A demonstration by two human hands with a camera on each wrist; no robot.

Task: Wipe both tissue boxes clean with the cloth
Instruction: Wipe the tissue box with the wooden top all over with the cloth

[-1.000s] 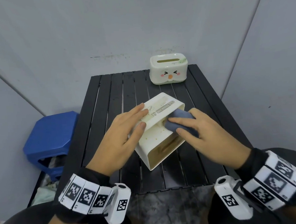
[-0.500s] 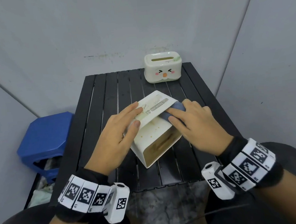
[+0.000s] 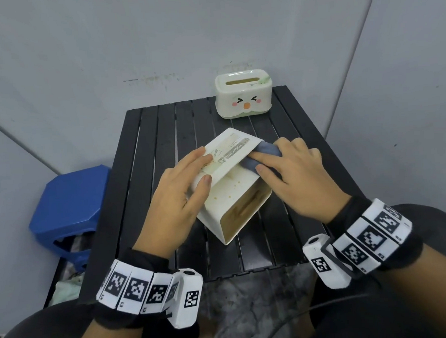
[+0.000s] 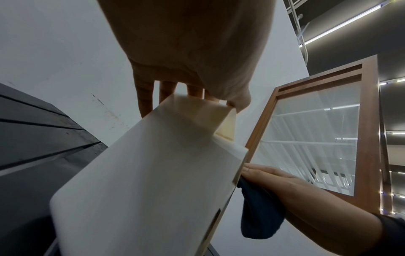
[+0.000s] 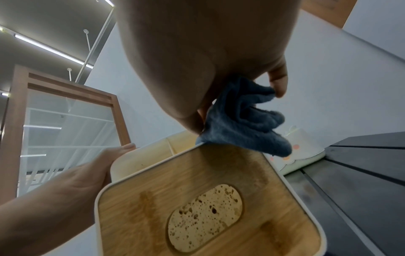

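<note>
A white tissue box [image 3: 234,194] lies tipped on its side in the middle of the black slatted table [image 3: 157,136], its wooden lid [image 5: 208,199] facing me. My left hand [image 3: 191,176] rests on its left end, fingers straight across the labelled face, thumb against the near face. My right hand [image 3: 281,165] holds a bunched blue-grey cloth [image 3: 266,150] and presses it on the box's upper right edge. From the right wrist, the cloth [image 5: 243,119] is pinched under the fingers. A second tissue box [image 3: 243,97], cream with a cartoon face, stands upright at the table's far edge.
Grey walls close in behind and to the right of the table. A blue plastic stool [image 3: 70,204] stands to the left, lower than the tabletop. My knees are at the table's near edge.
My right hand has slid the cloth away from me and to the right, from the box's near face to its upper right edge. The left hand stays on the box.
</note>
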